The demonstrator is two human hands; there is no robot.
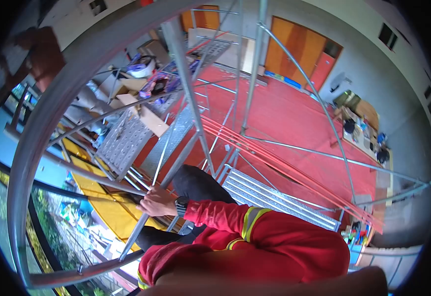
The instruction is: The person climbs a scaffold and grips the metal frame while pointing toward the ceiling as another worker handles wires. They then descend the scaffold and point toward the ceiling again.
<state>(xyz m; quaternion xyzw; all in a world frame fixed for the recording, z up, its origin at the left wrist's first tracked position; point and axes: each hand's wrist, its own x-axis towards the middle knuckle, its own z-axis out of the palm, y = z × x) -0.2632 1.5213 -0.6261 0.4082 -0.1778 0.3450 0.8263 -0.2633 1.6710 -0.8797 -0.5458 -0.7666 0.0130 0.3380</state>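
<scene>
Amid the scaffolding, at the lower left of the view, the right hand point(157, 201) has its fingers wrapped around a slanting scaffold tube point(133, 238); the far side of the grip is hidden. A dark wristwatch point(181, 205) sits at the cuff of a red sleeve point(215, 215) with a reflective band. The left hand is out of view, so its fingers' state cannot be told.

The tube's lower end reaches a thick curved rail point(20, 172), whose top is cut off by the picture's upper edge. Dark trousers point(198, 183) show on both sides of the tube, partly covered by the arm; the feet cannot be made out.

Beyond, a perforated metal platform point(125, 143) bears an open piece of cardboard point(149, 121) near its right edge, with purple-and-white packaging point(158, 85) farther up, its contents unclear. Long red bars point(294, 175) stretch above the red floor point(289, 116). By the right wall, a surface point(361, 137) carries small dark objects too blurred to name. A brown blur covers the bottom edge.
</scene>
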